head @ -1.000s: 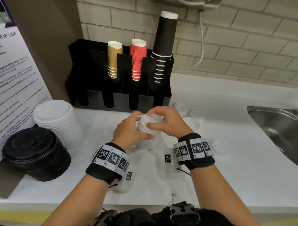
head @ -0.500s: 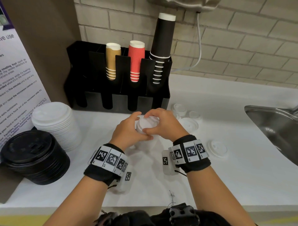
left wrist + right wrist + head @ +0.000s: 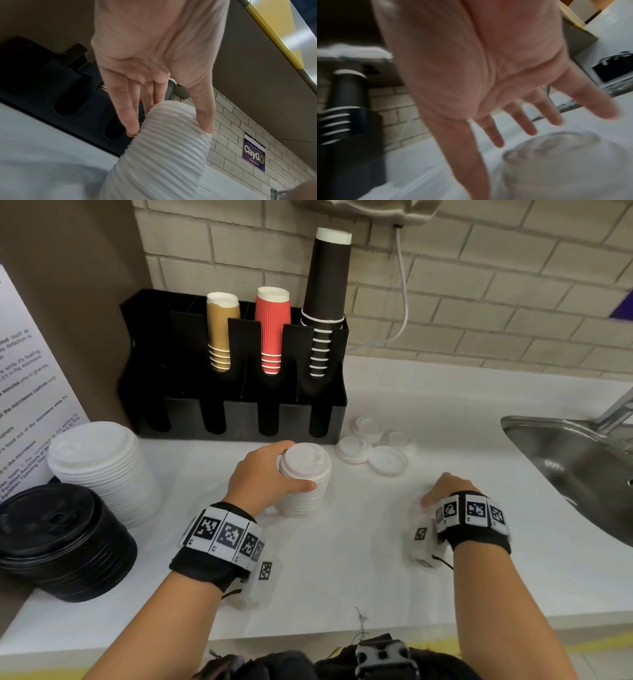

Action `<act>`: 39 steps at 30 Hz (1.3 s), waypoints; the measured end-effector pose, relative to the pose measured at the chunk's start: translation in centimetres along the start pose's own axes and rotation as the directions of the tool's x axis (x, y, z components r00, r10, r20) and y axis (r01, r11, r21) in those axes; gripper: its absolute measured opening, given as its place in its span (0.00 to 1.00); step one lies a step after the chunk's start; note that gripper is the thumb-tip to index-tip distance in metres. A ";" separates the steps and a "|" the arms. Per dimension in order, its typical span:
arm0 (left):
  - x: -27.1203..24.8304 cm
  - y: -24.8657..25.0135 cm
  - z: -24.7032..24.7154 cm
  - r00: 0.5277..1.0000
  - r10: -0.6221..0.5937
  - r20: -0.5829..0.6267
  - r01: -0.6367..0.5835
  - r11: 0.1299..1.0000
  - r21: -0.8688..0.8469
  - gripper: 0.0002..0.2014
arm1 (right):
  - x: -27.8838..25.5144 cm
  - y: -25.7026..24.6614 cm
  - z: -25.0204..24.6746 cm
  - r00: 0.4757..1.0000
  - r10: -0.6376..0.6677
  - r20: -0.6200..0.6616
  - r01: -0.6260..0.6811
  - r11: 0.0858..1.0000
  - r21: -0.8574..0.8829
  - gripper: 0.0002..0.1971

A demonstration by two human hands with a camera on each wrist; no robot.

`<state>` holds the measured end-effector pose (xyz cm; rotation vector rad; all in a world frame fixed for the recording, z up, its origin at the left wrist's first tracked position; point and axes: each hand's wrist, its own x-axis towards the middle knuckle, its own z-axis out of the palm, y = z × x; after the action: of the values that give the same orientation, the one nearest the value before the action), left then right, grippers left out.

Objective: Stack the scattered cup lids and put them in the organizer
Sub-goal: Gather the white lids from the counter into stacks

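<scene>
On the far left of the white counter [image 3: 342,559] a stack of black lids [image 3: 61,542] sits against a taller stack of large white lids [image 3: 102,470], one of each. Behind them stands the black organizer [image 3: 239,412], holding three cup stacks: tan [image 3: 222,332], red [image 3: 274,328] and a tall black one [image 3: 327,292]. In front of it, the left hand [image 3: 263,481] reaches forward from its tagged wristband and grips a single stack of small white lids [image 3: 303,481] that rests upright on the counter, thumb on the near side, fingers [image 3: 126,108] wrapped round the far side. The stack is ribbed with closely nested rims, with a domed sip lid on top. Further right, four loose white lids [image 3: 373,446] lie clustered near the organizer's right corner, some touching one another. Then the right hand [image 3: 445,491] hovers low over the counter, palm down, fingers [image 3: 527,121] spread and straight, holding nothing; the blurred wrist view shows one more lone lid [image 3: 565,155] just beneath it, and I cannot tell whether they touch. At the right edge is a steel sink [image 3: 575,463].
</scene>
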<state>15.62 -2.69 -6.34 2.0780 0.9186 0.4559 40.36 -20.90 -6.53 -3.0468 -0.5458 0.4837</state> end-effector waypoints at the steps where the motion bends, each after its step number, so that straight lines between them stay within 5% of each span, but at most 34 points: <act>1: 0.0 0.0 0.0 1.000 -0.001 -0.003 0.001 1.000 -0.001 0.29 | 0.1 0.5 0.2 1.000 -0.010 0.001 0.010 1.000 -0.002 0.16; 3: 0.1 -0.1 0.1 1.000 0.002 -0.008 -0.002 1.000 0.003 0.29 | -0.1 0.9 0.0 1.000 -0.022 0.018 0.022 1.000 -0.019 0.14; 6: 0.1 -0.2 0.2 1.000 0.001 -0.015 -0.001 1.000 0.015 0.30 | -0.2 0.5 -0.9 0.999 -0.007 0.052 0.006 1.000 0.014 0.25; 10: 0.0 -0.2 0.3 1.000 0.003 -0.020 -0.003 1.000 0.015 0.30 | -1.0 -1.6 -2.7 0.975 -0.214 0.062 0.181 0.923 0.339 0.34; 15: -0.2 0.1 0.4 0.999 0.007 -0.046 -0.005 0.999 0.045 0.34 | -3.9 -6.1 -2.8 0.759 -0.640 -0.118 0.545 0.526 0.653 0.25; 19: -0.3 0.2 0.5 0.998 0.025 -0.049 -0.023 0.999 0.036 0.33 | -5.4 -8.8 -1.8 0.638 -0.749 -0.176 0.657 0.411 0.632 0.26; 23: -0.4 0.1 0.6 0.997 0.047 -0.069 -0.044 0.998 0.036 0.35 | -6.0 -10.2 -0.9 0.587 -0.787 -0.191 0.708 0.384 0.592 0.31; 30: -0.4 -0.4 0.7 0.996 0.013 -0.088 -0.013 1.000 -0.007 0.56 | -6.4 -11.9 -0.6 0.560 -0.808 -0.181 0.767 0.424 0.481 0.33; 39: -0.6 -0.4 0.7 0.996 0.023 -0.082 -0.021 0.999 0.026 0.57 | -6.8 -12.7 -0.6 0.548 -0.826 -0.136 0.792 0.458 0.404 0.27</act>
<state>15.49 -3.33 -7.09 2.1070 0.9550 0.5474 30.14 -11.24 -3.15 -1.9848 -1.5467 0.5516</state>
